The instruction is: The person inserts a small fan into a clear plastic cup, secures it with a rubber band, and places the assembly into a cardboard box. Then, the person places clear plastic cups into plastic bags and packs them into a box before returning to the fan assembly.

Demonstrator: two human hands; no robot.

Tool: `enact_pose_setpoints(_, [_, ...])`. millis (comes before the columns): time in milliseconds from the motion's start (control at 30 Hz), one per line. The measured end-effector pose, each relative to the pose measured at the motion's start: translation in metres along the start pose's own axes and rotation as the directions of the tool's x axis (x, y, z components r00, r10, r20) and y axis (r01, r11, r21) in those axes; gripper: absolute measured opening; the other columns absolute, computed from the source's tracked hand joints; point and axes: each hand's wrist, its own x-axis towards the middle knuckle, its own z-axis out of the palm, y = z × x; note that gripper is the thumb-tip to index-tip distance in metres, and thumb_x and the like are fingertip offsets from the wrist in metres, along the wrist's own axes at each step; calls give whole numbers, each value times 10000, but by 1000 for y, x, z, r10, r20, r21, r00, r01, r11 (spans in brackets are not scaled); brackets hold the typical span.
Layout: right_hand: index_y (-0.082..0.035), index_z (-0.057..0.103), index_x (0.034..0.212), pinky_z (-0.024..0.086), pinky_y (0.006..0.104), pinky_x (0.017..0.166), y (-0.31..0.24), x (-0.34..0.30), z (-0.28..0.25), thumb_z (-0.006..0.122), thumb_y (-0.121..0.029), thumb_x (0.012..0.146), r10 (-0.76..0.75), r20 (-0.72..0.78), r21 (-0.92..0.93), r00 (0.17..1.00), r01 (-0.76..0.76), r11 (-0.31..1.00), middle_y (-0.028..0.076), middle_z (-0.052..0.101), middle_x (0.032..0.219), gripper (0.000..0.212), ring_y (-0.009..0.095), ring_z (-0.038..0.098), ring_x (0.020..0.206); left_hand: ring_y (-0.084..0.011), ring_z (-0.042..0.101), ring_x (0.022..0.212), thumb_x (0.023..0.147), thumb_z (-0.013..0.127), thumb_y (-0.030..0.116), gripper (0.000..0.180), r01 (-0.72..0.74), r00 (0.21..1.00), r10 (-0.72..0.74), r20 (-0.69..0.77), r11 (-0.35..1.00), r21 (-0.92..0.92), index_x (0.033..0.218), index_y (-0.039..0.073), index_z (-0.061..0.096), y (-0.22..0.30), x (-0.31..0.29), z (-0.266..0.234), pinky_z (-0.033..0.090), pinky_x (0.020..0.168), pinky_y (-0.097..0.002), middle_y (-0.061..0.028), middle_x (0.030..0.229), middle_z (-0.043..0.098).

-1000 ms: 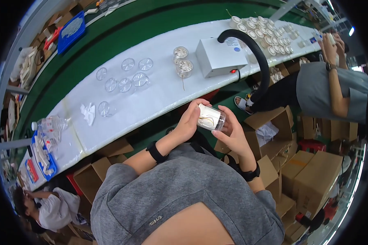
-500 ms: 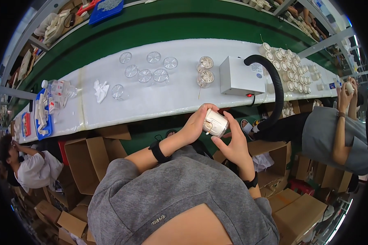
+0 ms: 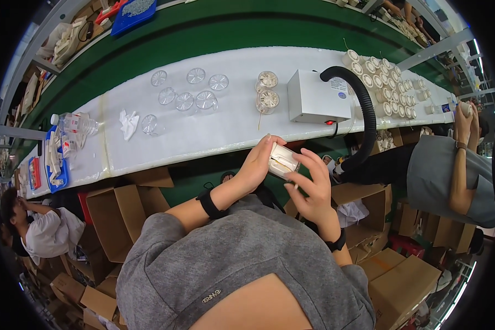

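Note:
Just off the front edge of the white-covered bench, I hold a short, off-white cylindrical housing (image 3: 284, 159) on its side. A thin tan wire runs along its face, and its right end looks clear or shiny. My left hand (image 3: 254, 166) wraps round the left end. My right hand (image 3: 313, 190) has bent fingers on the right end and lower edge, its thumb just below; whether a small part sits between thumb and finger I cannot make out. Beyond stand two clear cups with pale wired parts (image 3: 268, 102), one trailing a wire. Several empty clear cups (image 3: 185, 101) stand left of these.
A grey metal box (image 3: 318, 102) with a red lit switch and black flexible hose (image 3: 368, 118) stands on the bench (image 3: 214, 129). Rows of off-white cylinders (image 3: 388, 93) fill the right. Crumpled tissue (image 3: 128, 125), bottles (image 3: 78, 123) and a blue tray (image 3: 58, 165) lie left. Cardboard boxes (image 3: 118, 220) surround me.
The housing has turned in my hands, so its tan wire now lies along the visible face. My right fingers have curled in from a wider spread. The whole view has shifted slightly.

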Motion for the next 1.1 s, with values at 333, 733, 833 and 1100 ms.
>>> enact_pose_setpoints(333, [-13,292,1222,386,341,847,-2,-12,6,629,-72,637,483,53,505,874,-441,742,149,423,1149,678,254,456,1029,-120,480,875,915,171,325,411,-110,985,90,146,984,139,1025,26,430,16,-7,12,389,783,-250,-66,950,482])
enact_pose_setpoints(733, [-15,311,1218,413,286,819,1,-13,3,605,-50,668,506,155,676,848,-464,572,135,423,1132,626,190,476,995,-202,430,1015,822,98,567,707,-455,889,374,266,796,400,1109,-3,402,24,-7,10,323,877,-303,-135,1086,434])
enact_pose_setpoints(833, [-9,310,1216,421,284,809,0,-11,1,603,-45,664,511,182,664,840,-488,566,137,423,1128,625,195,481,988,-228,417,1044,811,65,580,741,-443,892,356,279,813,377,1105,-9,405,24,-7,10,310,891,-312,-157,1122,413])
enact_pose_setpoints(1100, [-5,295,1219,409,288,806,-2,-5,1,618,-48,689,481,126,540,867,-467,700,131,430,1106,622,188,475,992,-240,395,1077,762,62,650,836,-553,828,435,355,740,383,1179,-12,357,27,0,11,290,908,-321,-163,1213,351])
